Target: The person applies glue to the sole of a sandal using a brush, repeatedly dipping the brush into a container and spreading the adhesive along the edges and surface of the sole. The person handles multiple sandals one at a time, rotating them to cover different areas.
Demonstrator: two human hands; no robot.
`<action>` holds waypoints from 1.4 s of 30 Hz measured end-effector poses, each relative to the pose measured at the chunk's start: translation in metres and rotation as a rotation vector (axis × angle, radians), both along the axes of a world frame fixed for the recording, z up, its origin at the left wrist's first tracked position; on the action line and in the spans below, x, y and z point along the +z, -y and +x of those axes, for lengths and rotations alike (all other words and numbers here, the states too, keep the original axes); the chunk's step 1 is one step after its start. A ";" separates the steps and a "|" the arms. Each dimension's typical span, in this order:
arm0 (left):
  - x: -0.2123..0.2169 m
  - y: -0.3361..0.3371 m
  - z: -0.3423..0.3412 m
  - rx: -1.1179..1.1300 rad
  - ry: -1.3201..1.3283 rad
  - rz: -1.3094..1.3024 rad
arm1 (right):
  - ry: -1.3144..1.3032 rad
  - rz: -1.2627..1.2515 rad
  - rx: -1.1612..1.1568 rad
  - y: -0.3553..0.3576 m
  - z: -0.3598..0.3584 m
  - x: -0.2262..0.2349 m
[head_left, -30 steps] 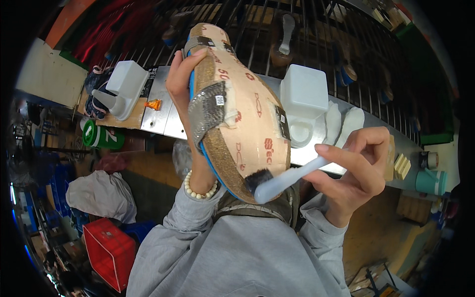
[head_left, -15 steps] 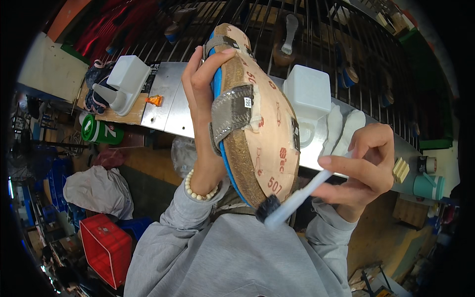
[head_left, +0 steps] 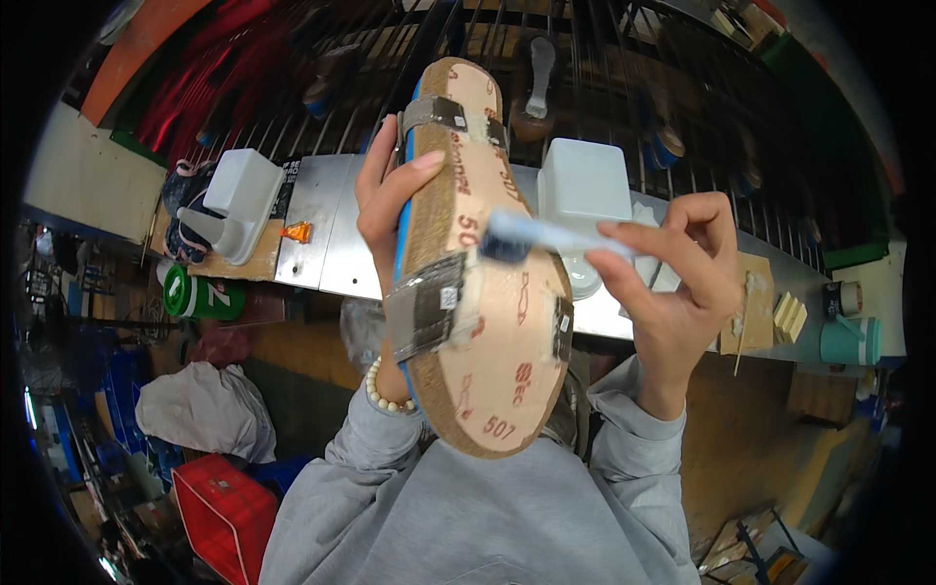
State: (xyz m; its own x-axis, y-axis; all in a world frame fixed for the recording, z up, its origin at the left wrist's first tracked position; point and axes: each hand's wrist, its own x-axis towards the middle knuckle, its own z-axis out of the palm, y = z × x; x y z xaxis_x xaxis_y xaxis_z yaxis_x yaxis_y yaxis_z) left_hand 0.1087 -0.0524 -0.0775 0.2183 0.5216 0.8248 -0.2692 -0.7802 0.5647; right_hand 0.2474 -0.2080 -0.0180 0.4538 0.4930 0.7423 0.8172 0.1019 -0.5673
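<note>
In front of me my left hand [head_left: 395, 190] grips an unfinished sandal [head_left: 497, 341] by its side, thumb over the edge. Its underside faces me: a pale printed board bordered by brown cork, with grey strap ends folded over it and blue along the left side. Between the thumb and fingers of my right hand [head_left: 682, 263] is the pale handle of a brush [head_left: 505, 242]. The brush is blurred; its dark bristles are at the middle of the underside, near the upper edge of the larger left strap.
Beyond the sandal stands a white container [head_left: 585, 180] on the metal table [head_left: 327, 219]. Another white container [head_left: 244, 185] is at the left, near an orange packet [head_left: 296, 232]. Further back, dark rails [head_left: 604, 88] carry footwear pieces. A red crate [head_left: 224, 507] sits lower left.
The brush has moved from the sandal's near end up to its middle. The sandal has turned, so its underside faces me more squarely. My right hand has shifted up and left.
</note>
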 end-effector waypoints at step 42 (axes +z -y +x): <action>-0.007 -0.070 -0.060 -1.388 0.386 -0.859 | -0.504 -0.020 -0.630 0.089 0.133 -0.137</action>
